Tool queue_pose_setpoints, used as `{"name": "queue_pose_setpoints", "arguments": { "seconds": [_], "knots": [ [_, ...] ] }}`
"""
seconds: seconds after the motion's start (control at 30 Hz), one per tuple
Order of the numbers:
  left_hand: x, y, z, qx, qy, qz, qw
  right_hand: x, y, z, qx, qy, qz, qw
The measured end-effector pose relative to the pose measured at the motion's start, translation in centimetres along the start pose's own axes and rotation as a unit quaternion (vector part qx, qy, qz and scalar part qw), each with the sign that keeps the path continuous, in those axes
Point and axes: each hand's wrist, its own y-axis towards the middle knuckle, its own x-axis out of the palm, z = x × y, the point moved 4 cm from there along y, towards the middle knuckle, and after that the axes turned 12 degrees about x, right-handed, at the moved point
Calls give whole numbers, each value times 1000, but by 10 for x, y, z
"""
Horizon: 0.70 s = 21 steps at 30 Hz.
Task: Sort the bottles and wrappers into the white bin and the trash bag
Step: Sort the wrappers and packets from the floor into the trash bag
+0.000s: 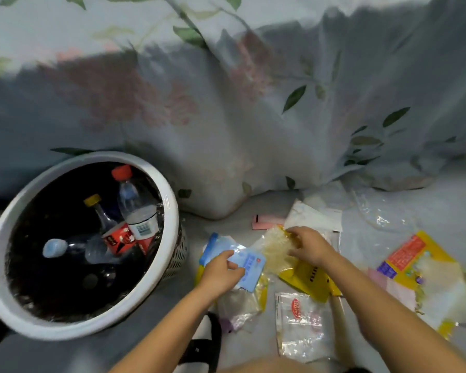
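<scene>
A round white bin (170,200) with a black liner stands at the left; several plastic bottles (136,203) lie inside it. Wrappers lie scattered on the grey floor to its right. My left hand (221,270) grips a light blue wrapper (250,265) by its left edge. My right hand (307,246) pinches a clear and yellow wrapper (275,246) just beyond it. A clear wrapper with a red logo (299,324) lies near me, and a large yellow wrapper (425,273) lies at the right. No trash bag apart from the bin's liner is in view.
A floral bedsheet (226,103) hangs down across the back. A pink card (267,222), white paper (315,216) and a clear plastic bag (379,211) lie behind the wrappers. A black and white sandal (207,343) sits near my left forearm.
</scene>
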Motion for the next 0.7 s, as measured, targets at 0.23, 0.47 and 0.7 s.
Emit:
{"name": "queue_pose_setpoints", "arguments": {
  "seconds": [0.23,0.47,0.7],
  "knots": [
    [-4,0,-15,-11,-62,28,998,30,17,-29,-3,-100,88,991],
    [-16,-4,-11,8,-108,58,992,9,9,-29,14,140,67,988],
    [-30,-19,30,102,-98,116,983,-60,-37,-40,-74,232,113,963]
  ]
}}
